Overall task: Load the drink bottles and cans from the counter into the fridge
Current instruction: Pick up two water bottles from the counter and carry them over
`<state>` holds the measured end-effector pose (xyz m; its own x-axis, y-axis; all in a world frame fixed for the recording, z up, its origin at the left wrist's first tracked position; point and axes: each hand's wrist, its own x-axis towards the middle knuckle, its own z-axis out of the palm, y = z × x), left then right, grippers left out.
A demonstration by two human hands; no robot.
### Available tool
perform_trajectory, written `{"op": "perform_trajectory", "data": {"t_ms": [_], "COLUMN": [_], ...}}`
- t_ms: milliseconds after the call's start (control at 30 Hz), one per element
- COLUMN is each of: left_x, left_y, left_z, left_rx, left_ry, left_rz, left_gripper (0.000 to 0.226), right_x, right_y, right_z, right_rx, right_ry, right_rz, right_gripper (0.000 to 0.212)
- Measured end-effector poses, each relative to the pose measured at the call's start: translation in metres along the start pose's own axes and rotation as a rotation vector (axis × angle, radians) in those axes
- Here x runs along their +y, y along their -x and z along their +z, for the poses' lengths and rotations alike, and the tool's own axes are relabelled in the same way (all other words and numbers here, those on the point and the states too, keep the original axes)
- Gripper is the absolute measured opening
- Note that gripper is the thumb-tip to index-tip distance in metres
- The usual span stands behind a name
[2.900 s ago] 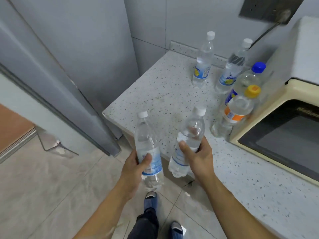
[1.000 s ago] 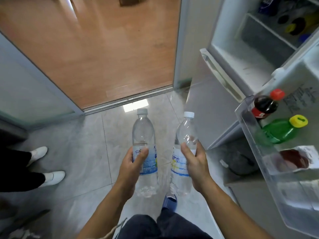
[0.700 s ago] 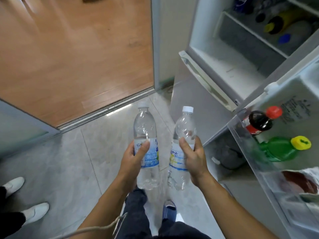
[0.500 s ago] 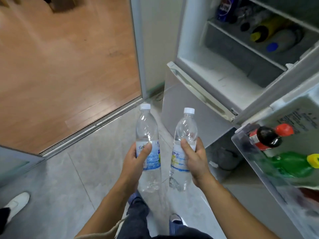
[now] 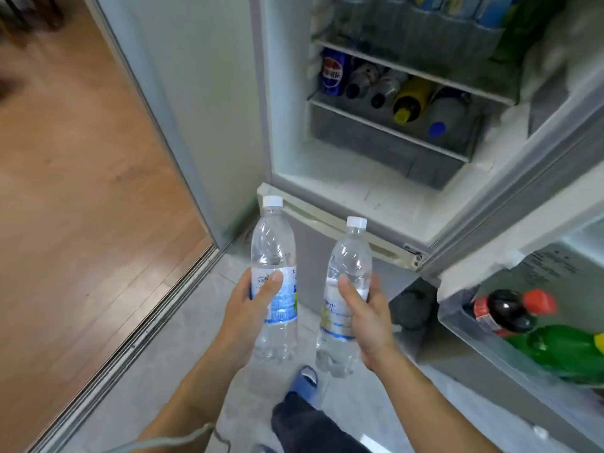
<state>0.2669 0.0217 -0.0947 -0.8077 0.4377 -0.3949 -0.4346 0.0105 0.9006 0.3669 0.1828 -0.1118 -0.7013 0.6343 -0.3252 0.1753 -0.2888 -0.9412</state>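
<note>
I stand in front of the open fridge point(image 5: 376, 191). My left hand point(image 5: 248, 308) grips a clear water bottle point(image 5: 273, 243) with a white cap and blue label, held upright. My right hand point(image 5: 366, 315) grips a second clear water bottle point(image 5: 348, 256) of the same kind, also upright. Both bottles hang in the air below the fridge's bare white floor. A shelf point(image 5: 389, 132) inside carries several drinks lying on their sides, among them a blue cola can point(image 5: 331, 71) and a yellow bottle point(image 5: 410, 101).
The open fridge door point(image 5: 523, 263) stands at the right; its bin holds a dark cola bottle point(image 5: 510, 312) with a red cap and a green bottle point(image 5: 562, 349). A sliding-door track point(image 5: 130, 341) and wood floor lie to the left. My slippered foot point(image 5: 305, 380) is below the bottles.
I turned from the counter to the fridge and stepped closer, carrying both bottles. The fridge interior now fills the upper view; my grips are unchanged.
</note>
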Motion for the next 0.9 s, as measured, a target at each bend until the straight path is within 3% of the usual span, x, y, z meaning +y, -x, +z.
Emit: {"op": "perform_trajectory", "data": {"t_ms": [100,267,567,733,900], "left_x": [0.02,0.061,0.162,0.232,0.291], "left_y": [-0.042,-0.099,-0.186,-0.238,-0.291], "left_z": [0.015,0.048,0.117,0.159,0.198], "left_rx": [-0.063,-0.148,-0.306,-0.283,-0.277], "left_ry": [-0.04,-0.096,-0.135,-0.159,-0.164], "left_rz": [0.026,0.073,0.348,0.534,0.605], "left_gripper": [0.049,0.044,0.045,0.043,0.045], "right_x": [-0.017,-0.056,-0.147,-0.22,-0.299], "right_y": [-0.032,-0.084,-0.152,-0.201,-0.248], "right_z": [-0.001,-0.001,0.003,0.015,0.023], "right_rx": [0.046,0.157,0.292,0.423,0.532], "right_ry": [-0.036,-0.086,-0.094,-0.15,-0.208], "right_rz": [-0.026,-0.095,-0.322,-0.545,-0.689], "right_gripper": [0.038,0.041,0.045,0.044,0.049]}}
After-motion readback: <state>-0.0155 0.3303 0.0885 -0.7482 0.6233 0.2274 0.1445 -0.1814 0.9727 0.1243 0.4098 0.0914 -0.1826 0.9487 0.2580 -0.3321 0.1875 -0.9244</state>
